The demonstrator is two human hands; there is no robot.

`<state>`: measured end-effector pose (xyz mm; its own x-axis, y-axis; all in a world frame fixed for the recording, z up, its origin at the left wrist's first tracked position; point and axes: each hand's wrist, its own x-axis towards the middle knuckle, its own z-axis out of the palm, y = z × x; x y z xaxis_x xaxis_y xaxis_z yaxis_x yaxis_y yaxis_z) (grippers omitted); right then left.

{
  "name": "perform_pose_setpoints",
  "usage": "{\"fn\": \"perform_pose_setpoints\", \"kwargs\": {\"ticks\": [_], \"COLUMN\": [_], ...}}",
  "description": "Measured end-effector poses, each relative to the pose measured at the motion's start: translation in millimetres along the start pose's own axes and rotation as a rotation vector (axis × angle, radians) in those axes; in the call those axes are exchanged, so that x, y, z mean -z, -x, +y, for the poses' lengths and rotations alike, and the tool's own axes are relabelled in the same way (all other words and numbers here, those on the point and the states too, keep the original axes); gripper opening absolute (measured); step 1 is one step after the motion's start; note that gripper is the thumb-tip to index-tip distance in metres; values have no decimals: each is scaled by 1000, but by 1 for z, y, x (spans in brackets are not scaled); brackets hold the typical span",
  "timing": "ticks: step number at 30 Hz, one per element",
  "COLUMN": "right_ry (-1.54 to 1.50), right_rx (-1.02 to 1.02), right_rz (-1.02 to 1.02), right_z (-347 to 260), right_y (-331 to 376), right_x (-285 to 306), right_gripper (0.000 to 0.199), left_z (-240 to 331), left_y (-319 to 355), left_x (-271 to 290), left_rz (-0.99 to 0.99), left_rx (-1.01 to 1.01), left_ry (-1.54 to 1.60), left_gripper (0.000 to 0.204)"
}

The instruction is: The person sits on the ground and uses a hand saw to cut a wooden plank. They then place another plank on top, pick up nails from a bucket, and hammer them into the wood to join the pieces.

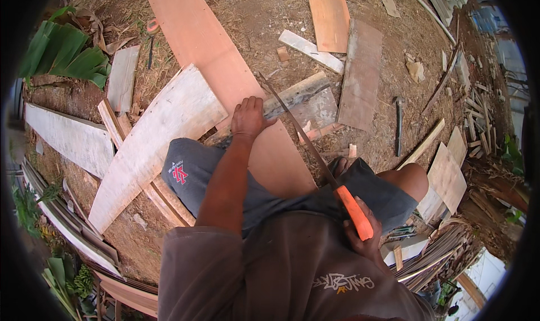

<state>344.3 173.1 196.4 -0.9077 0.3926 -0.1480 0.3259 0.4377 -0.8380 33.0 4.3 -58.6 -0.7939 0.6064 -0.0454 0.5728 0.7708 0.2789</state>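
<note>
My right hand [364,239] grips the orange handle of a hand saw [304,135], whose long thin blade runs up and to the left over the work. My left hand [247,118] presses flat on a long reddish-orange board [197,34] that stretches away from me over the dirt. The blade crosses the board's edge just right of my left hand, beside a grey timber block [301,90]. My knees in grey shorts frame the near end of the board.
A pale curved plank [157,135] lies left of the board. A hammer [398,124] rests on the ground at right, near a brown board [360,73] and scattered offcuts. Green banana leaves [67,51] sit at upper left. Stacked planks line the left and lower edges.
</note>
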Motion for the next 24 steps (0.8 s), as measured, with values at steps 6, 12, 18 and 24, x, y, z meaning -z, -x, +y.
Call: {"fn": "perform_pose_setpoints", "kwargs": {"ticks": [6, 12, 18, 24], "right_ry": [-169, -160, -113, -159], "right_rx": [-416, -179, -141, -105], "right_rz": [-73, 23, 17, 45], "right_z": [24, 15, 41, 71], "right_y": [-84, 34, -20, -22], "right_x": [-48, -9, -44, -66], "right_gripper": [55, 54, 50, 47], "left_z": [6, 8, 6, 7], "left_y": [6, 9, 15, 20], "left_x": [5, 8, 8, 12], "left_rz": [-15, -44, 66, -5], "left_rx": [17, 60, 0, 33], "left_ry": [2, 12, 37, 4], "left_gripper": [63, 66, 60, 65]}}
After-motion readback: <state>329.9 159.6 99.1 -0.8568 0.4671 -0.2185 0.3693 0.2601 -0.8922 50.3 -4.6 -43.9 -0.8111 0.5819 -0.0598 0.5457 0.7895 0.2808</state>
